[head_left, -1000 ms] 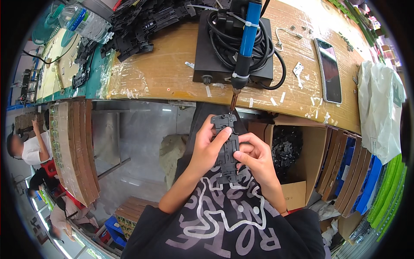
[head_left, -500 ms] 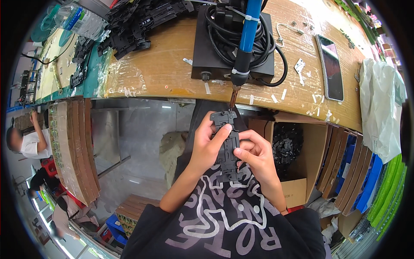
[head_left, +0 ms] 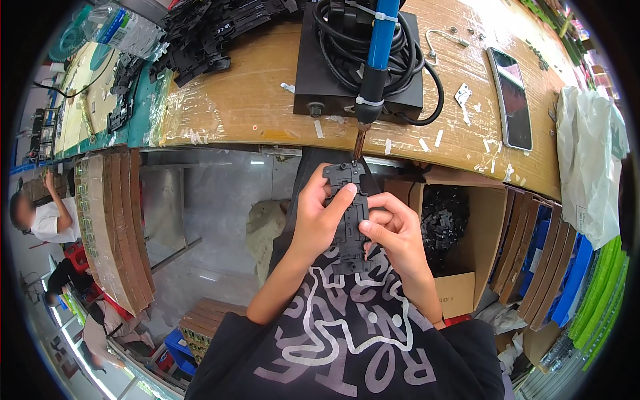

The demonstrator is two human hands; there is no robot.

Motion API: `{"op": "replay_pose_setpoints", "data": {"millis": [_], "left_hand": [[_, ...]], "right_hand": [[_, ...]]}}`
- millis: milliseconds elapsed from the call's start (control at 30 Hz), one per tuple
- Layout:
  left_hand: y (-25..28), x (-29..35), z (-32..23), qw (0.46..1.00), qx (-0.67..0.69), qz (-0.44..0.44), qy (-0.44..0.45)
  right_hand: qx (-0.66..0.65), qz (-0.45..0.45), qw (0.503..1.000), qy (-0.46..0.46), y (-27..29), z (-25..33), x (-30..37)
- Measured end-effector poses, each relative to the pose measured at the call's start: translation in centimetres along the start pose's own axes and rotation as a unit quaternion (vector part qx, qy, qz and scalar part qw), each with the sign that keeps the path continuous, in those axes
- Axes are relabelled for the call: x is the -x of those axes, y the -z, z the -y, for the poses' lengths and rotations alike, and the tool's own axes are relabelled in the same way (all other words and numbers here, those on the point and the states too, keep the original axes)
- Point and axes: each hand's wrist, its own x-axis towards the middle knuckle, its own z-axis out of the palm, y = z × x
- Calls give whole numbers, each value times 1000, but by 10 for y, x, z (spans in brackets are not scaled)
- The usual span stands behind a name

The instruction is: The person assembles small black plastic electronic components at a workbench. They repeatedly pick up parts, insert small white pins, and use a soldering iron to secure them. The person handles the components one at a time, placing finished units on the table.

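Observation:
My left hand (head_left: 319, 217) is closed around the left side of a long black plastic part (head_left: 347, 230), its thumb pressed on the upper face. At the part's right edge, my right hand (head_left: 393, 230) pinches it between bent fingers and thumb. The part is held upright before my chest, with slots and small holes along it. Just above its far end hangs the copper-coloured tip (head_left: 360, 141) of a blue-handled tool (head_left: 384, 43) with a black collar. Whether the tip touches the part is hard to tell.
Behind the tool sits a black box (head_left: 327, 90) with a coiled cable. A phone (head_left: 512, 100) and a plastic bag (head_left: 590, 160) lie to the right. Black parts are heaped (head_left: 200, 40) at the far left. A carton (head_left: 487, 247) of small black pieces stands right of my lap.
My hands, the black part and the tool tip appear slightly higher in the picture, as does the table. My grip on the part looks the same.

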Motion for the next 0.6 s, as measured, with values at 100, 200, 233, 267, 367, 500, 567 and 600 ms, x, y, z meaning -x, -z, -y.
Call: {"op": "replay_pose_setpoints", "data": {"millis": [100,200,233,267,367,500,567,600], "left_hand": [[1,0,0,1000,-2,-3,2],[0,0,-1,1000,-12,-4,-2],[0,0,0,1000,-17,-7,-5],[0,0,1,1000,-21,-9,-8],[0,-3,2,1000,-24,-18,0],[3,-4,1,1000,-24,-9,2],[2,-4,-1,1000,-26,-4,-3],[2,-4,-1,1000,-26,-6,-5]], "right_hand": [[-4,0,1000,0,0,-1,-1],[4,-2,1000,4,2,-3,-1],[6,-1,1000,3,2,-3,-2],[9,1,1000,1,2,-3,-2],[11,2,1000,1,5,-6,-5],[10,3,1000,4,3,-3,-7],[14,-1,1000,6,2,-2,-6],[17,-2,1000,7,2,-1,-6]]}}
